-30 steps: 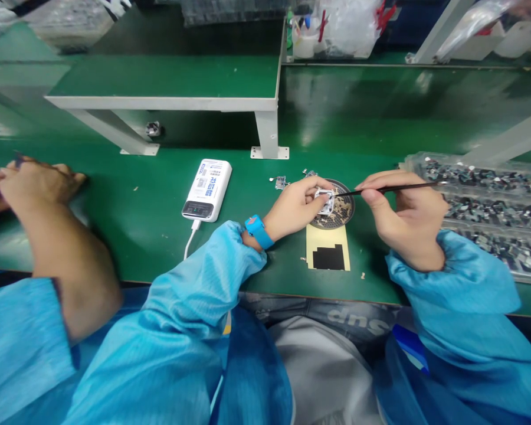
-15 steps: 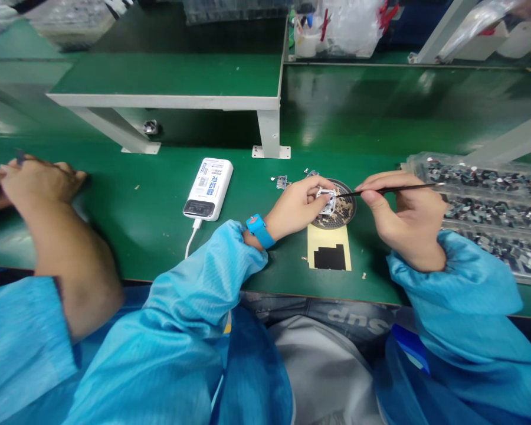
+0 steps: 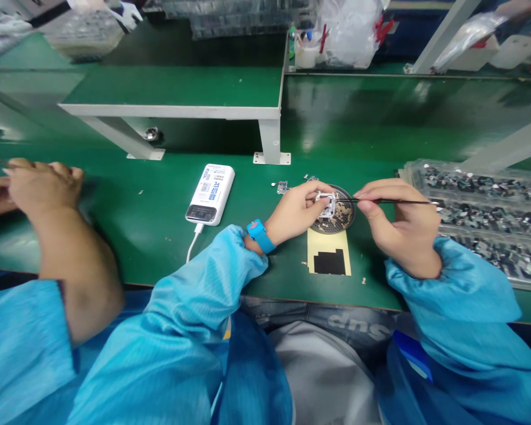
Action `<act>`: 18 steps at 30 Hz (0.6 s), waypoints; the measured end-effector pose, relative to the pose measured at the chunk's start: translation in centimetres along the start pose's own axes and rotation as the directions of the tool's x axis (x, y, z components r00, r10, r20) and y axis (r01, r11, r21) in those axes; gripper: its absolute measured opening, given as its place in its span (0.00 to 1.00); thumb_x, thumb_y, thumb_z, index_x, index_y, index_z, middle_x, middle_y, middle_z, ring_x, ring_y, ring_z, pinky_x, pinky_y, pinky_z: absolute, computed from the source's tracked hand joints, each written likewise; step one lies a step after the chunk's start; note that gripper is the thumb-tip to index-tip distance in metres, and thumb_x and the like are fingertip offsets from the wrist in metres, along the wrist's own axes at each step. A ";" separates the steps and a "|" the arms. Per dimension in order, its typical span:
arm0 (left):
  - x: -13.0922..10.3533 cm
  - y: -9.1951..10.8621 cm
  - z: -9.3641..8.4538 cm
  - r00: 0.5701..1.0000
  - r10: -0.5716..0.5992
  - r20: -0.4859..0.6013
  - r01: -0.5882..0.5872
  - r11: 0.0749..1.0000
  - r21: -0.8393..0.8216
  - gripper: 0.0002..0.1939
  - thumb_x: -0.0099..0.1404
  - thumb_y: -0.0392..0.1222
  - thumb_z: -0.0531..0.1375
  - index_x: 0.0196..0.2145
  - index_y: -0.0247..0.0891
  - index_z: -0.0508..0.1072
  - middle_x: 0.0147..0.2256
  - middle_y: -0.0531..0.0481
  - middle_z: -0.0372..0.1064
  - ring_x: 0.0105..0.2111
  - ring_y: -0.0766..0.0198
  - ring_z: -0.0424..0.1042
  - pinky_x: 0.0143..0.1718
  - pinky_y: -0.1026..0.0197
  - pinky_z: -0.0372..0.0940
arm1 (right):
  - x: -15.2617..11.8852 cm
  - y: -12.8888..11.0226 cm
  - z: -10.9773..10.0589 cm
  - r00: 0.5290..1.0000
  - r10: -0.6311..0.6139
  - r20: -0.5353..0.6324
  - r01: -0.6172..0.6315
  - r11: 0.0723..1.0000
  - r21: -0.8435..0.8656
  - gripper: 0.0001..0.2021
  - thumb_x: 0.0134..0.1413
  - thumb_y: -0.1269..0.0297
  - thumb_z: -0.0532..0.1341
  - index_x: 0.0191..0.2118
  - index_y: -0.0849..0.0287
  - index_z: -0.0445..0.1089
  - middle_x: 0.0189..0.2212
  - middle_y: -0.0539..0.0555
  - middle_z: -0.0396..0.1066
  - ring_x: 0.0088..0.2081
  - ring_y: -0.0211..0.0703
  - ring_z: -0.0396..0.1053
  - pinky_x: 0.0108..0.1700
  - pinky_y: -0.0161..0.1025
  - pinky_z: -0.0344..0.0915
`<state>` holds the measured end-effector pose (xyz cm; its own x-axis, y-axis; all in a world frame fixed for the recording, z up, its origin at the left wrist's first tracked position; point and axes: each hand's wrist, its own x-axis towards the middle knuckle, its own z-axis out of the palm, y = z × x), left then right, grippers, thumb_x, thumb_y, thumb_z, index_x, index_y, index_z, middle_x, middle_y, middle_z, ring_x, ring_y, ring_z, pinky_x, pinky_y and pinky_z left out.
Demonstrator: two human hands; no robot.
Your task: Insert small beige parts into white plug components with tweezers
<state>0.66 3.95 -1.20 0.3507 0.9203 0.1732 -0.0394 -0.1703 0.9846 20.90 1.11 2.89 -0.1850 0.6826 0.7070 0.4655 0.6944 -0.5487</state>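
My left hand (image 3: pixel 292 215) pinches a small white square frame (image 3: pixel 326 209) between thumb and fingers, over a round dark perforated dish (image 3: pixel 344 219) scattered with tan bits. My right hand (image 3: pixel 400 230) is closed on slim dark tweezers (image 3: pixel 396 201), whose tips reach into the frame; whether the tips grip anything is too small to tell. A yellow backing sheet (image 3: pixel 328 241) with a black cut-out piece (image 3: pixel 330 262) lies just below the dish. Small metal parts (image 3: pixel 282 187) rest beyond my left hand.
A white power bank (image 3: pixel 210 195) with a cable lies left of my left arm. Clear trays (image 3: pixel 491 206) of small parts stand at the right. A raised green shelf (image 3: pixel 172 88) stands behind. At the far left is another person's hand (image 3: pixel 44 186).
The tweezers have swung to a more level angle, their tips still at the white frame. My left hand keeps its hold. The whole view has shifted slightly.
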 end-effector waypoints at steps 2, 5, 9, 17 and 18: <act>0.0 0.2 0.1 1.000 -0.013 -0.006 0.013 0.999 -0.039 0.09 0.69 0.36 0.62 0.47 0.34 0.76 0.44 0.44 0.78 0.39 0.62 0.78 0.40 0.63 0.73 | 0.0 0.0 0.0 1.000 0.012 0.007 -0.012 1.000 -0.007 0.05 0.59 0.67 0.68 0.40 0.51 0.76 0.37 0.54 0.79 0.41 0.49 0.77 0.45 0.50 0.74; -0.1 0.5 0.1 0.998 -0.058 -0.019 0.056 0.994 -0.093 0.13 0.69 0.40 0.62 0.50 0.34 0.76 0.45 0.42 0.78 0.38 0.59 0.79 0.34 0.63 0.75 | 0.0 -0.1 -0.1 0.999 0.051 -0.017 -0.051 0.999 0.018 0.03 0.60 0.65 0.67 0.40 0.51 0.75 0.37 0.54 0.79 0.41 0.49 0.77 0.44 0.50 0.75; -0.2 0.8 0.1 0.997 -0.065 -0.049 0.061 0.994 -0.088 0.16 0.70 0.43 0.62 0.53 0.34 0.77 0.47 0.41 0.78 0.36 0.59 0.79 0.29 0.63 0.74 | 0.0 -0.1 -0.2 0.994 0.101 -0.035 -0.100 0.995 0.031 0.02 0.61 0.63 0.66 0.39 0.52 0.75 0.36 0.54 0.78 0.40 0.49 0.77 0.43 0.49 0.75; -0.3 1.3 -0.1 0.997 -0.011 -0.082 0.014 0.999 0.037 0.16 0.73 0.44 0.59 0.53 0.36 0.78 0.49 0.44 0.78 0.27 0.67 0.77 0.31 0.63 0.74 | 0.0 -0.2 0.0 0.991 0.118 -0.056 -0.118 0.993 0.001 0.02 0.60 0.65 0.66 0.39 0.53 0.75 0.36 0.53 0.78 0.39 0.47 0.77 0.43 0.47 0.74; -0.3 1.4 -0.1 0.997 -0.005 -0.080 0.009 0.999 0.046 0.16 0.73 0.45 0.59 0.54 0.36 0.78 0.51 0.44 0.78 0.27 0.67 0.77 0.32 0.63 0.75 | 0.0 -0.2 0.1 0.992 0.119 -0.052 -0.119 0.993 -0.004 0.02 0.60 0.65 0.66 0.39 0.53 0.75 0.36 0.53 0.78 0.39 0.47 0.77 0.43 0.47 0.74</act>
<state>0.37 3.51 0.09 0.2752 0.9464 0.1694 0.0073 -0.1782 0.9840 20.73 0.98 3.03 -0.0827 0.7474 0.6593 0.4874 0.6073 -0.6274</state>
